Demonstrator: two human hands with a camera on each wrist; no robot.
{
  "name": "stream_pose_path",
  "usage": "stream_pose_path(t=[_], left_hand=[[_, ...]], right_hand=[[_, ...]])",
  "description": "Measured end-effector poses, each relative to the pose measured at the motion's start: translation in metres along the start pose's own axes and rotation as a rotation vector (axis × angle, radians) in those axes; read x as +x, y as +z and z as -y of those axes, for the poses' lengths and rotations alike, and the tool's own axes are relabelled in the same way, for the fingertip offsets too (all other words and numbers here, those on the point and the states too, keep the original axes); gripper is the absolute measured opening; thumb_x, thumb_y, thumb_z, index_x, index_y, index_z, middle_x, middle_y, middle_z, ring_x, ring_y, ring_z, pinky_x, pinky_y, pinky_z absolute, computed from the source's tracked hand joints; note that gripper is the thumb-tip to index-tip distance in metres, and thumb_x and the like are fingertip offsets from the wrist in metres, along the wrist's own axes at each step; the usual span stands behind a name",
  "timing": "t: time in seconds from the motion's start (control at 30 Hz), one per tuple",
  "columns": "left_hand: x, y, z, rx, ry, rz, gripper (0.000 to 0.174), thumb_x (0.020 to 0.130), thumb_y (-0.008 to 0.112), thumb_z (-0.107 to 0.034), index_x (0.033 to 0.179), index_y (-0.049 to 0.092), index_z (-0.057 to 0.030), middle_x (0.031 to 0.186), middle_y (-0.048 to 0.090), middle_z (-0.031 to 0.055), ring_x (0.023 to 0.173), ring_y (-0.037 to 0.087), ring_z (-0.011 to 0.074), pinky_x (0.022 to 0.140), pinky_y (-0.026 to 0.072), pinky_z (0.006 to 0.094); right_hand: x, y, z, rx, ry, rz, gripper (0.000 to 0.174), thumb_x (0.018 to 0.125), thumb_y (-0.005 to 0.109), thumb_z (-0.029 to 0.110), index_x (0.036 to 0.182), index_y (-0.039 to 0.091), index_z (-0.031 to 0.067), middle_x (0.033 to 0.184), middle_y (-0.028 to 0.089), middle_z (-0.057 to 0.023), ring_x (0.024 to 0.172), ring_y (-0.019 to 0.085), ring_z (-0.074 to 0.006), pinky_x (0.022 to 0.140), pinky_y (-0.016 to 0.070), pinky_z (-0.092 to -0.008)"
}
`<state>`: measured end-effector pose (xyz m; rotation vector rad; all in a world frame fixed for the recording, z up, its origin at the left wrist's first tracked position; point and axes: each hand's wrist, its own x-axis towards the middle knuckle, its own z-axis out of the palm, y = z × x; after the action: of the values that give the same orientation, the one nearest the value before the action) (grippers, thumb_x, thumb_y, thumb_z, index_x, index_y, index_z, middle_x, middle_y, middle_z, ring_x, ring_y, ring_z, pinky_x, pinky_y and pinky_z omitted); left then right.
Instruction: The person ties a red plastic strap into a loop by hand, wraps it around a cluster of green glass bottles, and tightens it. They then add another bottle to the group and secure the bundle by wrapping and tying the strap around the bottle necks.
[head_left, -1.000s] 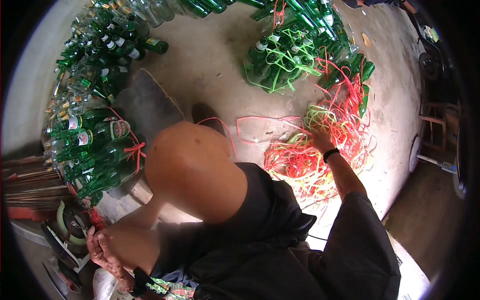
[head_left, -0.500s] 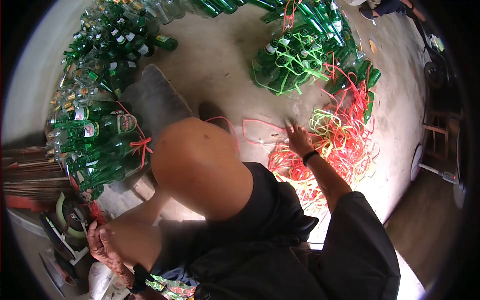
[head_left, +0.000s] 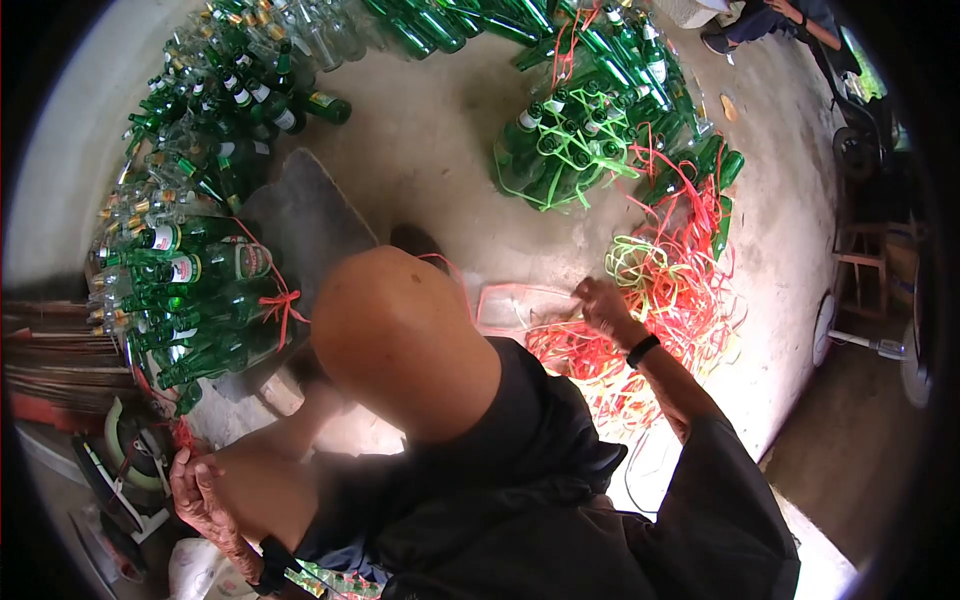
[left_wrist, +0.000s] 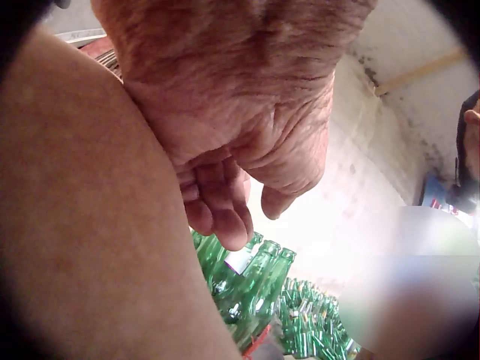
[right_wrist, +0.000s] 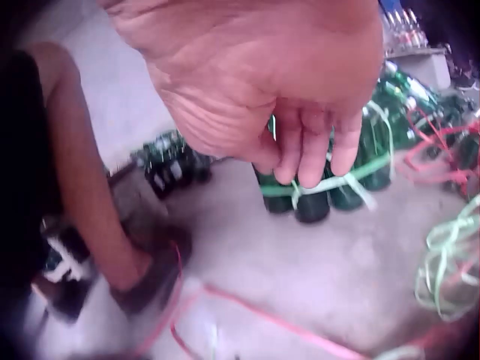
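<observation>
- the right hand (head_left: 603, 300) hung low over the near edge of a tangled heap of red-orange and yellow-green plastic straps (head_left: 668, 295), which lay on the grey concrete floor (head_left: 430, 130) at about 3 o'clock from the bare knee (head_left: 400, 330) in the head view.
- in the right wrist view the hand's (right_wrist: 262, 82) palm faced the camera and its fingers (right_wrist: 311, 154) drooped side by side, relaxed, with nothing seen between them.
- a loose pink plastic strap (head_left: 505, 292) lay looped on the floor just at 9 o'clock of that hand; whether the fingertips touched it could not be told.
- a black wristband (head_left: 642, 350) sat on the right wrist.
- the left hand (head_left: 200, 500) rested against the left leg at 7 o'clock in the head view; in the left wrist view its fingers (left_wrist: 221, 202) were loosely curled and held nothing.
- a bundle of upright green glass bottles tied with green strap (head_left: 565, 140) stood at 12 o'clock from the right hand, well apart from it.
- a second bundle of green glass bottles bound with red strap (head_left: 215, 300) lay on its side at 9 o'clock from the knee.
- a long heap of loose green and clear glass bottles (head_left: 210, 110) ran along the wall from 9 to 12 o'clock.
- a dark flat board (head_left: 300, 215) lay between that heap and the knee.
</observation>
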<state>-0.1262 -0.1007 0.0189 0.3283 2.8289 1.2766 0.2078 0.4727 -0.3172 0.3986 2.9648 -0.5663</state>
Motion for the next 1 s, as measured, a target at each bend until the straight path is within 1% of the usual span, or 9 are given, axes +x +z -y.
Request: stream_pose_path(t=[0.1, 0.17, 0.27, 0.37, 0.43, 0.57, 0.87, 0.97, 1.0], left_hand=[[0.0, -0.004, 0.002, -0.008, 0.003, -0.003, 0.042, 0.104, 0.063, -0.021, 0.132, 0.055, 0.0082, 0.091, 0.069, 0.007, 0.077, 0.059, 0.012, 0.077, 0.0489, 0.0261], [0.0, -0.006, 0.003, 0.008, 0.015, 0.024, 0.042, 0.103, 0.063, -0.022, 0.131, 0.055, 0.0085, 0.09, 0.069, 0.0071, 0.077, 0.059, 0.0121, 0.076, 0.0489, 0.0259], [-0.001, -0.004, 0.004, -0.01, -0.004, -0.007, 0.042, 0.103, 0.064, -0.022, 0.131, 0.055, 0.0083, 0.09, 0.069, 0.0071, 0.077, 0.059, 0.0122, 0.076, 0.049, 0.0257], [-0.002, -0.006, 0.004, -0.004, 0.029, -0.008, 0.042, 0.103, 0.064, -0.023, 0.13, 0.055, 0.0082, 0.089, 0.068, 0.0066, 0.077, 0.059, 0.0123, 0.075, 0.0493, 0.026], [-0.004, -0.007, 0.004, -0.013, 0.0, -0.005, 0.043, 0.103, 0.064, -0.023, 0.13, 0.055, 0.0084, 0.088, 0.067, 0.0061, 0.078, 0.058, 0.012, 0.077, 0.0487, 0.0259], [-0.008, -0.006, -0.001, -0.029, -0.069, -0.021, 0.043, 0.103, 0.064, -0.024, 0.13, 0.055, 0.0082, 0.087, 0.066, 0.0052, 0.079, 0.058, 0.0112, 0.079, 0.0477, 0.0252], [-0.003, -0.004, -0.006, 0.04, -0.078, -0.002, 0.041, 0.104, 0.063, -0.025, 0.131, 0.056, 0.005, 0.088, 0.068, 0.0039, 0.078, 0.056, 0.0104, 0.078, 0.0475, 0.0252], [-0.002, -0.006, -0.003, 0.034, -0.092, 0.014, 0.04, 0.104, 0.063, -0.024, 0.131, 0.056, 0.0052, 0.089, 0.068, 0.0046, 0.078, 0.057, 0.0106, 0.077, 0.0472, 0.0253], [-0.001, -0.005, -0.004, 0.048, -0.088, 0.012, 0.04, 0.104, 0.063, -0.024, 0.131, 0.056, 0.0053, 0.09, 0.069, 0.0048, 0.077, 0.057, 0.0109, 0.076, 0.0473, 0.0254]], right_hand=[[0.059, -0.087, 0.015, 0.182, 0.08, -0.376, 0.02, 0.082, 0.062, 0.002, 0.101, 0.067, 0.0074, 0.095, 0.065, -0.0152, 0.087, 0.065, -0.0366, 0.075, 0.0565, -0.0454], [0.096, -0.15, 0.029, 0.058, -0.002, -0.56, 0.037, 0.079, 0.068, 0.0, 0.115, 0.065, 0.0084, 0.102, 0.063, -0.0163, 0.094, 0.065, -0.0381, 0.081, 0.0556, -0.0463], [0.138, -0.204, 0.019, -0.117, 0.013, -0.451, 0.06, 0.073, 0.075, 0.005, 0.13, 0.059, 0.0133, 0.124, 0.058, -0.0116, 0.115, 0.059, -0.0341, 0.096, 0.0521, -0.0428], [0.17, -0.212, -0.014, -0.239, -0.053, -0.374, 0.067, 0.071, 0.075, 0.005, 0.134, 0.056, 0.0136, 0.126, 0.058, -0.0099, 0.118, 0.059, -0.0342, 0.098, 0.0518, -0.0442], [0.184, -0.207, -0.038, -0.253, -0.073, -0.132, 0.07, 0.069, 0.074, 0.003, 0.135, 0.054, 0.0136, 0.125, 0.06, -0.0106, 0.122, 0.058, -0.035, 0.101, 0.051, -0.0459], [0.198, -0.214, -0.042, -0.196, -0.025, 0.021, 0.069, 0.073, 0.073, 0.008, 0.139, 0.05, 0.0092, 0.13, 0.062, -0.0174, 0.126, 0.057, -0.0373, 0.105, 0.0491, -0.0463], [0.19, -0.205, -0.042, -0.374, -0.051, 0.06, 0.045, 0.082, 0.065, 0.011, 0.126, 0.057, 0.0067, 0.141, 0.056, -0.0158, 0.128, 0.057, -0.0329, 0.103, 0.0478, -0.0512], [0.192, -0.202, -0.038, -0.482, 0.059, 0.172, 0.04, 0.082, 0.067, 0.011, 0.121, 0.058, 0.0064, 0.144, 0.054, -0.0164, 0.126, 0.057, -0.0325, 0.098, 0.0496, -0.0531], [0.194, -0.193, -0.049, -0.523, 0.007, 0.105, 0.038, 0.08, 0.071, 0.011, 0.116, 0.061, 0.0088, 0.135, 0.058, -0.0141, 0.116, 0.062, -0.0321, 0.089, 0.053, -0.0512]])
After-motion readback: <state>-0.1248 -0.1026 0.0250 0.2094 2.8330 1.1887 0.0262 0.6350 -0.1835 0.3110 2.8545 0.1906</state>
